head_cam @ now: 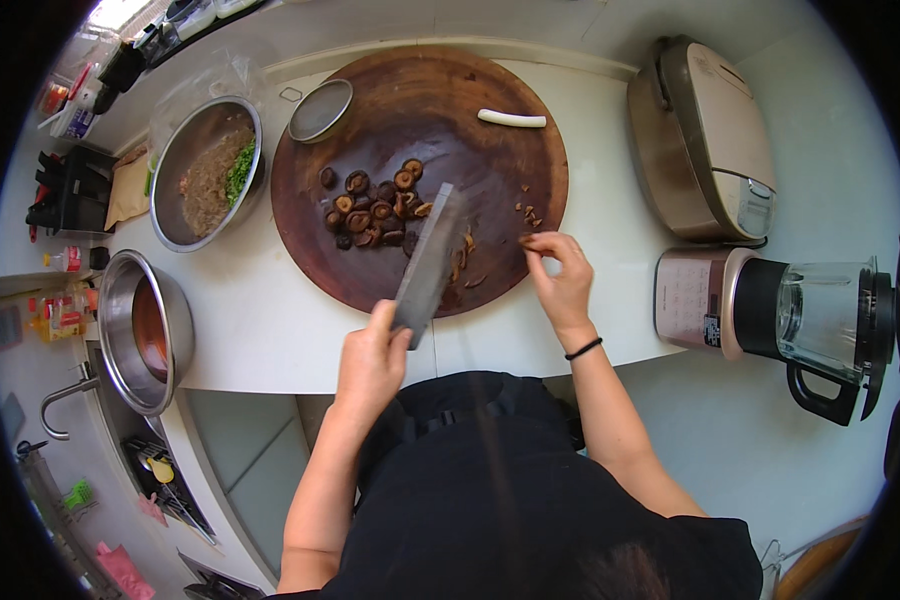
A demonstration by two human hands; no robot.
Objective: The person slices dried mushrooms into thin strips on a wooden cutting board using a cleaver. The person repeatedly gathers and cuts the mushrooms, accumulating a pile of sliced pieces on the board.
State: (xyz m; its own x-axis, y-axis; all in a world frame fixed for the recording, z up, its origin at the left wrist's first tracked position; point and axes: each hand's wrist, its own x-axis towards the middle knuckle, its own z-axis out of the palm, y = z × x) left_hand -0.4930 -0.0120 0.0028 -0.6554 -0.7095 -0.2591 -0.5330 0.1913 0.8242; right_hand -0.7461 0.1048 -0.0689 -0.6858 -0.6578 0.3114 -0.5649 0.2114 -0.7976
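In my left hand (371,364) is the handle of a broad-bladed cleaver (429,259), its blade raised over the round wooden chopping board (420,75). My right hand (562,270) pinches a small brown piece (529,241), seemingly mushroom, at the board's right edge. Dark shiitake mushrooms (381,210) lie heaped left of the blade, partly hidden by it. Thin mushroom slices (461,259) are just to its right. Several small brown bits (529,216) lie above my right fingertips.
A white stalk (511,118) and a fine sieve (321,111) rest on the board. To the left are a steel bowl of noodles and chopped greens (221,169) and a steel basin with reddish liquid (150,330). A rice cooker (701,142) and blender (765,307) stand right.
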